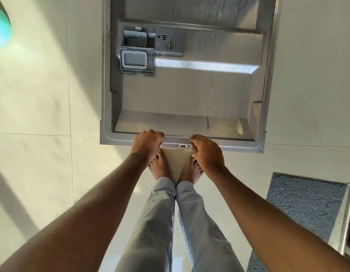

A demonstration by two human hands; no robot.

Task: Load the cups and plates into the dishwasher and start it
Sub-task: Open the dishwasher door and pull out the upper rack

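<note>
The dishwasher door [189, 95] lies open and flat in front of me, its grey steel inner face up. A detergent dispenser [137, 54] with its lid flipped open sits at the door's upper left. My left hand [147, 145] curls over the door's near edge, left of the latch [183, 146]. My right hand [207, 154] grips the same edge just right of the latch. No cups, plates or racks are in view.
Pale floor tiles [42, 105] surround the door. My bare feet [160, 167] stand under the door's near edge. A grey mat [303, 205] lies at the lower right beside a metal frame [348, 222]. A blurred teal object [0, 28] shows at the upper left.
</note>
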